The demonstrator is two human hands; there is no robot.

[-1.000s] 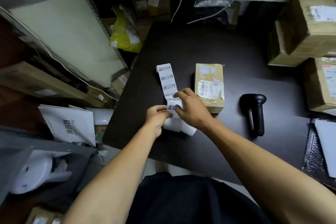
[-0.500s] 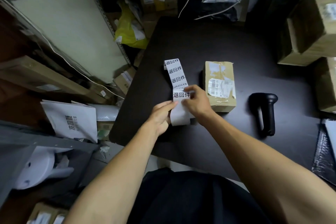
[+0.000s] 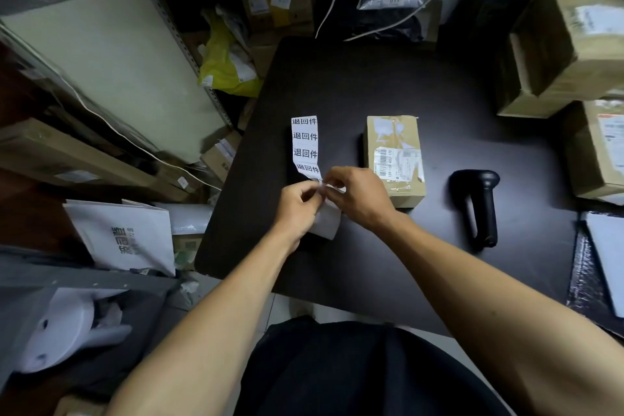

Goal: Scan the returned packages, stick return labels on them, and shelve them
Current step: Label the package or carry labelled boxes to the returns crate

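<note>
Both hands, left hand (image 3: 299,204) and right hand (image 3: 359,194), pinch the label strip (image 3: 305,145) beside the cardboard package (image 3: 395,159) on the dark table (image 3: 371,84).

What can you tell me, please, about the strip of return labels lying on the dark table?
The strip of return labels is a narrow white paper band lying flat on the dark table, left of the cardboard package. Four labels show, each printed with three bold black Chinese characters. Its near end lifts off the table, where the left hand and the right hand pinch it together; blank white backing hangs below the hands.
</note>
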